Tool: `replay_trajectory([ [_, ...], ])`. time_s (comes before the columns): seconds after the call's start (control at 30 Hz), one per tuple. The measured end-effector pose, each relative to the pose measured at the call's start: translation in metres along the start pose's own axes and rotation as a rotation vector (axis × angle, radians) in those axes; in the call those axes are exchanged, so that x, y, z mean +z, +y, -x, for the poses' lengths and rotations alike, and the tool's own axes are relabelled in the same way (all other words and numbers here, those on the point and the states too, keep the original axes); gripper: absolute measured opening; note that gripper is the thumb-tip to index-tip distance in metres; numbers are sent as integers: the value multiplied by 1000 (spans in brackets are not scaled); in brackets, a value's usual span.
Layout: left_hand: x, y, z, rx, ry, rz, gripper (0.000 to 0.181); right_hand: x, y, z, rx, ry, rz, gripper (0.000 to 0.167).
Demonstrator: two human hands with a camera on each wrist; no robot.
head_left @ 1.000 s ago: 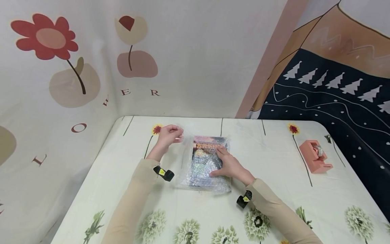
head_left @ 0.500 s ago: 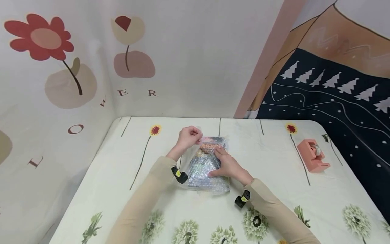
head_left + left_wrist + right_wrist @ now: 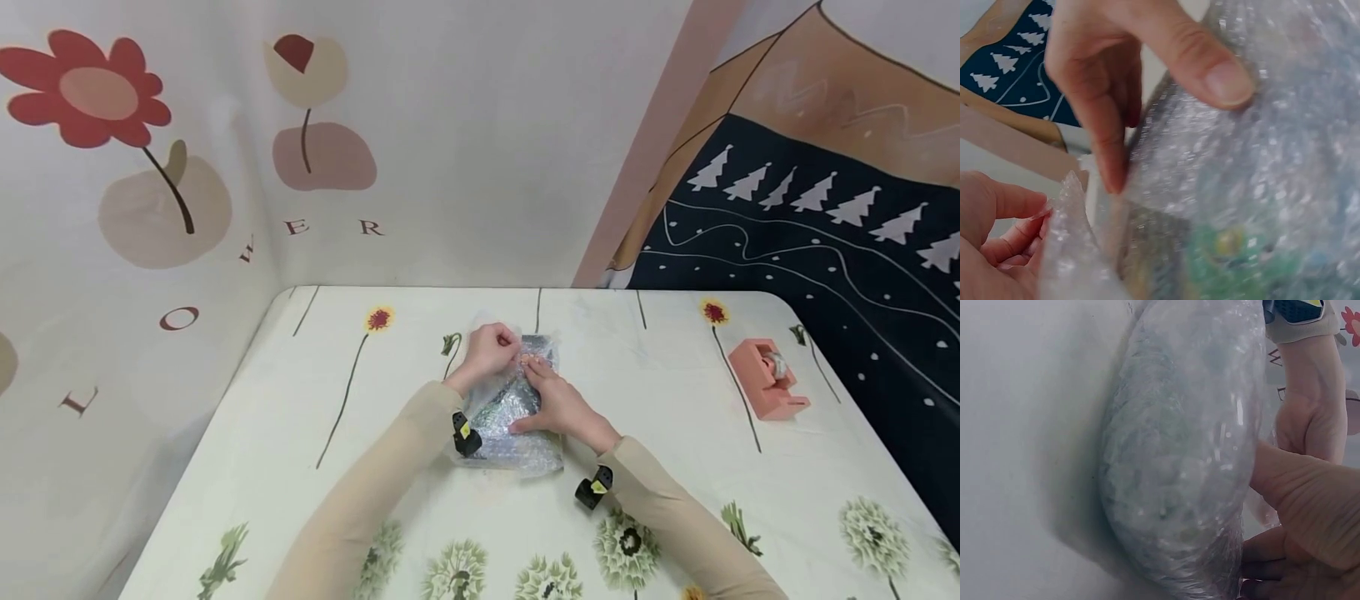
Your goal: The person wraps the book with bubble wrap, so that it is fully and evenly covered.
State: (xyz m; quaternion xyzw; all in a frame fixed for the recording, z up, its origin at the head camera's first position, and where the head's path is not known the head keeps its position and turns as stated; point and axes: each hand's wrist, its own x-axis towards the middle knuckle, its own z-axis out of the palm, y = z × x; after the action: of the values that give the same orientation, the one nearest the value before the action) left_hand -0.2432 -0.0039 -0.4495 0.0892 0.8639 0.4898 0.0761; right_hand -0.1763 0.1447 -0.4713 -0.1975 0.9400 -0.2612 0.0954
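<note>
A flat, picture-printed item, possibly a book, lies on the table inside bubble wrap (image 3: 517, 433). Clear wrap covers its left part and blurs the print. With thumb and fingertips my left hand (image 3: 491, 348) pinches the loose edge of the wrap over the item's upper part; that pinched edge also shows beside the left hand (image 3: 997, 244) in the left wrist view. My right hand (image 3: 564, 404) rests on the wrapped item from the right, thumb and fingers spread. In the right wrist view the bulging near side of the bubble wrap (image 3: 1179, 444) fills the middle.
A pink tape dispenser (image 3: 767, 385) with a roll in it stands at the right of the table. The flower-printed cloth (image 3: 660, 367) covers the tabletop. Printed curtains (image 3: 480, 150) hang behind and at the sides.
My left hand has moved right, drawing the loose bubble wrap from the left side across the top of the item. The right hand stays on the item.
</note>
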Motion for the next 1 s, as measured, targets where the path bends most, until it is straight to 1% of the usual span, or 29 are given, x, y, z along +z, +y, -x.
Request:
replay_trajectory([
  [0.2, 8, -7, 1, -14, -37, 41, 7, 0, 0, 0, 6, -1, -4, 105],
  [0.37, 12, -13, 1, 8, -41, 55, 12, 1, 2, 0, 1, 0, 0, 105],
  [0.43, 14, -16, 0, -1, -46, 70, 15, 1, 2, 0, -3, 2, -1, 104],
  [0.5, 14, -18, -2, -17, -56, 104, 17, 1, 2, 0, -8, 8, -11, 105],
  [0.57, 15, -20, -3, -27, -74, 131, 17, 1, 1, 0, -5, 18, -39, 110],
  [0.63, 14, -22, -4, -4, -95, 107, 20, 2, 1, 0, -5, 31, -81, 117],
  [0.7, 13, -24, -4, 37, -114, 69, 25, 2, 1, 0, -14, 41, -112, 122],
  [0.77, 12, -26, -3, 79, -127, 21, 30, 2, 1, 0, -21, 45, -127, 124],
  [0.8, 12, -27, -2, 98, -132, 3, 30, 2, 1, -1, -21, 43, -126, 124],
  [0.9, 13, -28, 0, 124, -148, -7, 31, 2, 1, 0, -4, 42, -109, 117],
  [1.0, 13, -30, 2, 165, -146, -35, 33, 3, 1, 1, 19, 43, -121, 112],
])
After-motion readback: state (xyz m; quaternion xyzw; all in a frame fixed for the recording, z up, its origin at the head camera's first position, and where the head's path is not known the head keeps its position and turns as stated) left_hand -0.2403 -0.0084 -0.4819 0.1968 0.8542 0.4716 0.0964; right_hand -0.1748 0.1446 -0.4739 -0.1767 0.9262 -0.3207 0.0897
